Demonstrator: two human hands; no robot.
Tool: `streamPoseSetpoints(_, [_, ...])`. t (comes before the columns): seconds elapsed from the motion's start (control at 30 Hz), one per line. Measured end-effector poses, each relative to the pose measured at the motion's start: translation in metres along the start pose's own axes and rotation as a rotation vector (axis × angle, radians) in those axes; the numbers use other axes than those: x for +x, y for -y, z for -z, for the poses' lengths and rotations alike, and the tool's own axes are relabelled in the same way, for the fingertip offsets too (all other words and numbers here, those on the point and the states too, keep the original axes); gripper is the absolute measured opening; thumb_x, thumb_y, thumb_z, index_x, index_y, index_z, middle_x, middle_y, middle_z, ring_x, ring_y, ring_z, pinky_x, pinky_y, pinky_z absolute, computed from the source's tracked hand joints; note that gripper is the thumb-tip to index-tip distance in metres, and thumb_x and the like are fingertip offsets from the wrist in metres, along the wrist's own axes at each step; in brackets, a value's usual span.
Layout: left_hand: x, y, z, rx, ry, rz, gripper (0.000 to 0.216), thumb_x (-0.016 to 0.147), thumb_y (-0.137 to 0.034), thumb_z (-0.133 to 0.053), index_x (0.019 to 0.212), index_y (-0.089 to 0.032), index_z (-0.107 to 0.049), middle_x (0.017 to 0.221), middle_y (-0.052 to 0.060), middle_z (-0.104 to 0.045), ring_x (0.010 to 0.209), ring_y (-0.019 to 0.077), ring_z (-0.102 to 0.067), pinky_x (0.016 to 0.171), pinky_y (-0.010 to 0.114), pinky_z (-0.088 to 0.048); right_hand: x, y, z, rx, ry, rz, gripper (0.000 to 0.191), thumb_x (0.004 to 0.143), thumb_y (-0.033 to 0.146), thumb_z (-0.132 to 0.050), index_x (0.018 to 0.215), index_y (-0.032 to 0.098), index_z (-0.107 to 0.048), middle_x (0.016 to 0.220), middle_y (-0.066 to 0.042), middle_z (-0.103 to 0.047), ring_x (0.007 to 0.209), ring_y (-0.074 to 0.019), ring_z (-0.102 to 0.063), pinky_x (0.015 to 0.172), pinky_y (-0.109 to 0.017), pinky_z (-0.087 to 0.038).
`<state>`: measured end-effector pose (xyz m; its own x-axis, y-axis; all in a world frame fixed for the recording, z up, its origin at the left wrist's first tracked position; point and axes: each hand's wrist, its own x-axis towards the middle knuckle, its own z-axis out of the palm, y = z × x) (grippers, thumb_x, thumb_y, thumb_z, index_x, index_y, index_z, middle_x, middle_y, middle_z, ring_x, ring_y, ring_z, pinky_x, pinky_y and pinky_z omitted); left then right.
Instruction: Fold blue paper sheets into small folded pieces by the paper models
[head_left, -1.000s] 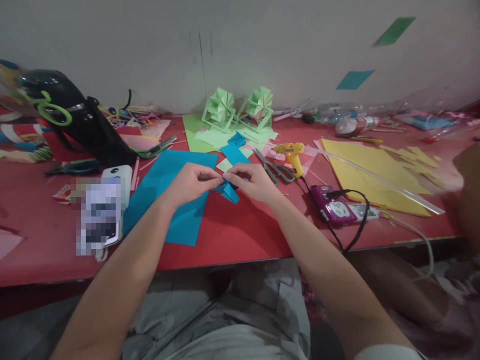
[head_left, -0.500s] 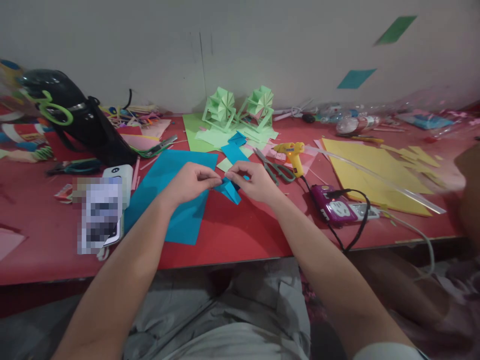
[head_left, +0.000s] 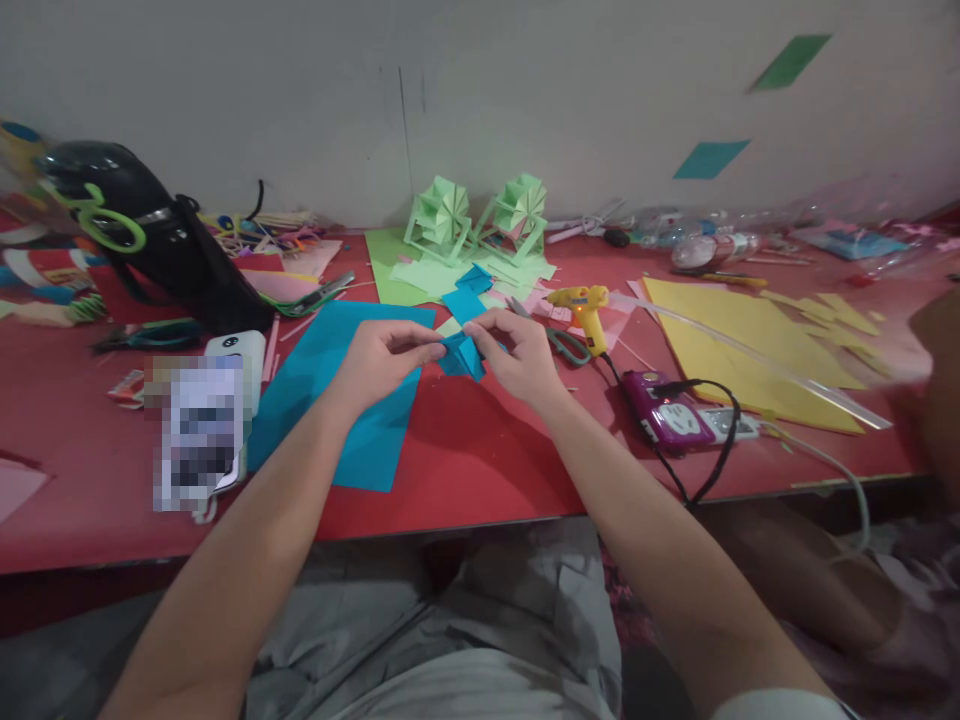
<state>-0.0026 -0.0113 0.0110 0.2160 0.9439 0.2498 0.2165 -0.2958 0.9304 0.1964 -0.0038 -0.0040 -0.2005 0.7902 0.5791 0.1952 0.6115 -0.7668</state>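
Between my two hands is a small folded piece of blue paper (head_left: 462, 357), held a little above the red table. My left hand (head_left: 384, 362) pinches its left side between thumb and fingertips. The right side is gripped the same way by my right hand (head_left: 519, 352). Under my left hand and forearm lies a large blue paper sheet (head_left: 375, 430). Just beyond my fingers are more folded blue paper pieces (head_left: 472, 280). Grey-handled scissors (head_left: 571, 346) lie beside my right hand, partly hidden by it. Two light green folded-paper wheels on stands (head_left: 442, 212) stand at the back.
A yellow glue gun (head_left: 589, 312) stands right of the scissors, its cord running to a purple power strip (head_left: 664, 410). Yellow sheets (head_left: 742, 350) lie at right, near another person's arm (head_left: 937, 370). At left are a phone (head_left: 244, 360), pliers (head_left: 154, 335) and a black bottle (head_left: 165, 235).
The folded blue paper has been raised slightly and turned, so its lower point no longer hangs down as far. Both hands keep hold of it, with my right fingers shifted a little.
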Motion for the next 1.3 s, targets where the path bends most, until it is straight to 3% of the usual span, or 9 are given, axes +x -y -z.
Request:
streamPoseSetpoints(0.2, [0.001, 0.001, 0.006, 0.082, -0.004, 0.007, 0.02, 0.073, -0.039, -0.081, 0.078, -0.019, -0.078, 0.078, 0.004, -0.077, 0.077, 0.0206, -0.071, 0.072, 0.031, -0.057, 0.0, 0.006, 0.002, 0.005, 0.087, -0.09, 0.045, 0.094, 0.058, -0.052, 0.08, 0.018, -0.068, 0.078, -0.004, -0.067, 0.074, -0.0151, -0.061, 0.069, -0.028, -0.049])
streamPoseSetpoints(0.4, [0.001, -0.003, 0.004, 0.129, -0.015, 0.022, 0.028, 0.072, -0.045, -0.079, 0.073, -0.017, -0.074, 0.074, 0.005, -0.074, 0.073, 0.0205, -0.069, 0.069, 0.032, -0.055, -0.002, 0.003, 0.0, -0.043, 0.109, -0.078, 0.034, 0.085, 0.055, -0.066, 0.091, 0.021, -0.071, 0.094, -0.006, -0.072, 0.086, -0.0189, -0.065, 0.079, -0.034, -0.054])
streamPoseSetpoints(0.67, [0.0, -0.003, -0.005, 0.095, 0.067, 0.017, 0.021, 0.077, -0.037, -0.073, 0.076, -0.017, -0.066, 0.072, 0.002, -0.067, 0.068, 0.015, -0.062, 0.065, 0.028, -0.05, -0.003, -0.003, -0.001, -0.048, 0.103, -0.066, 0.028, 0.09, 0.046, -0.063, 0.088, 0.018, -0.07, 0.086, -0.005, -0.072, 0.076, -0.0165, -0.063, 0.072, -0.032, -0.051])
streamPoseSetpoints(0.93, [0.0, -0.001, -0.005, 0.104, 0.106, 0.001, 0.028, 0.077, -0.045, -0.075, 0.08, -0.017, -0.069, 0.077, 0.004, -0.069, 0.066, 0.0143, -0.061, 0.061, 0.027, -0.049, -0.003, -0.005, -0.002, -0.061, 0.12, -0.098, 0.021, 0.086, 0.039, -0.069, 0.09, 0.019, -0.074, 0.089, -0.006, -0.074, 0.077, -0.0177, -0.065, 0.073, -0.032, -0.052])
streamPoseSetpoints(1.17, [0.003, 0.0, -0.002, 0.149, -0.022, -0.028, 0.029, 0.078, -0.045, -0.073, 0.074, -0.018, -0.064, 0.073, 0.004, -0.067, 0.065, 0.0149, -0.059, 0.06, 0.028, -0.048, -0.003, -0.006, -0.003, -0.059, 0.13, -0.086, 0.028, 0.088, 0.044, -0.066, 0.093, 0.018, -0.073, 0.088, -0.006, -0.074, 0.078, -0.0176, -0.065, 0.073, -0.032, -0.052])
streamPoseSetpoints(1.3, [0.002, 0.001, -0.002, 0.138, 0.001, -0.032, 0.029, 0.079, -0.045, -0.072, 0.077, -0.018, -0.063, 0.075, 0.004, -0.067, 0.068, 0.0152, -0.059, 0.061, 0.028, -0.049, -0.002, -0.004, 0.001, -0.092, 0.147, -0.091, 0.023, 0.089, 0.039, -0.065, 0.088, 0.019, -0.074, 0.083, -0.004, -0.074, 0.075, -0.0177, -0.063, 0.072, -0.033, -0.05])
